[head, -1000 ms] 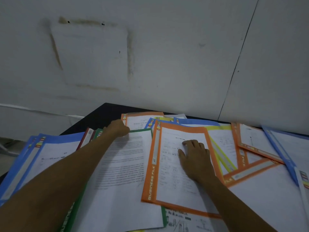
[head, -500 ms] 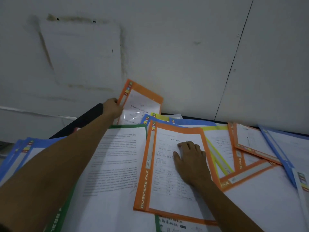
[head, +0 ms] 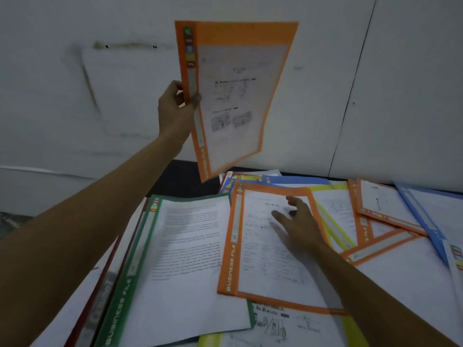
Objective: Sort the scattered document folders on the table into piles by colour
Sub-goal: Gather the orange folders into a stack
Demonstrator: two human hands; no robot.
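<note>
Now our left hand [head: 175, 113] pinches the long side edge of a thin orange plastic folder [head: 240, 96], held tall in the air. A second orange plastic folder [head: 265, 266] lies flat, down and right of that pinch, under our spread right hand [head: 298, 226].

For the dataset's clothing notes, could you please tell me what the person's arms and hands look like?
The left arm and right arm are bare to the frame's edge, no sleeve in view. Neither the left hand nor the right hand wears a glove, watch or bracelet. The right hand is motion-blurred, so a ring cannot be ruled out.
</note>
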